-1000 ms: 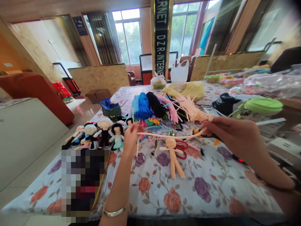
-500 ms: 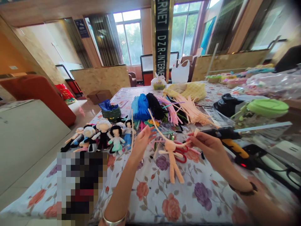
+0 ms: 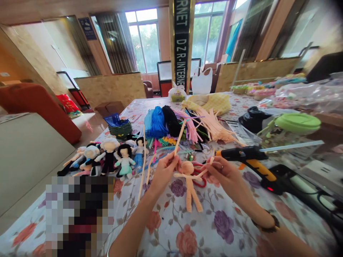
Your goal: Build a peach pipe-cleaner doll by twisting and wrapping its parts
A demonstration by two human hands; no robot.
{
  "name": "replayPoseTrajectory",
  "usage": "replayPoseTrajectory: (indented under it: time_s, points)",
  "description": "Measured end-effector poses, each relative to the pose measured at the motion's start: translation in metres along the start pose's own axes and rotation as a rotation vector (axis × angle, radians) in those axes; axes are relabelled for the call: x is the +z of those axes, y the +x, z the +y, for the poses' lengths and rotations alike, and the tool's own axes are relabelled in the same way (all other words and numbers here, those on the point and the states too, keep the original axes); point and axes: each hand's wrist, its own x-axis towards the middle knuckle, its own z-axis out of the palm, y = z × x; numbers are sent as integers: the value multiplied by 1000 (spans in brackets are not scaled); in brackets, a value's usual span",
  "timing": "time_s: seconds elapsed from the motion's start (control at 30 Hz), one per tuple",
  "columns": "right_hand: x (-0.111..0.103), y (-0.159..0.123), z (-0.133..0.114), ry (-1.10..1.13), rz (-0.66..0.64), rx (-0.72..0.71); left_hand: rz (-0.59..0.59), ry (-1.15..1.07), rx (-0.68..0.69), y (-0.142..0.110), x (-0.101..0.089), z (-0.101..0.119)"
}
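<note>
Between my hands is a small peach doll figure (image 3: 189, 185) with a round head, arms and two legs, made of fuzzy pipe cleaner. My left hand (image 3: 166, 171) is closed on a peach pipe cleaner (image 3: 180, 137), which sticks up past the fingers beside the head. On the other side, my right hand (image 3: 221, 173) pinches another peach strand that runs toward the figure; its tip (image 3: 212, 160) shows above the fingers. Red-handled scissors (image 3: 200, 181) lie partly hidden behind the figure and my right hand.
Finished dolls (image 3: 108, 155) lie at left. Bundles of blue pipe cleaners (image 3: 157, 121), black and peach ones lie at the back. A glue gun (image 3: 252, 164) with a red light lies at right, near a green-lidded jar (image 3: 297, 123). Loose peach strands (image 3: 143, 157) lie left of my left hand.
My left hand was open with fingers spread and is now closed on the upper peach strand, which stands more upright. My right hand has come closer to the doll figure. The view has shifted slightly.
</note>
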Motion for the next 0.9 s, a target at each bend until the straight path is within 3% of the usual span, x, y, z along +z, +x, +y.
replayPoseTrajectory:
  time_s: [0.1,0.27,0.4,0.9]
  points:
    - [-2,0,0,-38,36,14,-36,134,1,-1,0,-1]
    - [-3,1,6,171,50,36,-111,288,-34,-2,0,-1]
    - [-4,4,9,252,168,23,-187,359,-84,-5,2,0]
    - [-10,5,14,50,420,-194,-257,494,-106,-9,4,8]
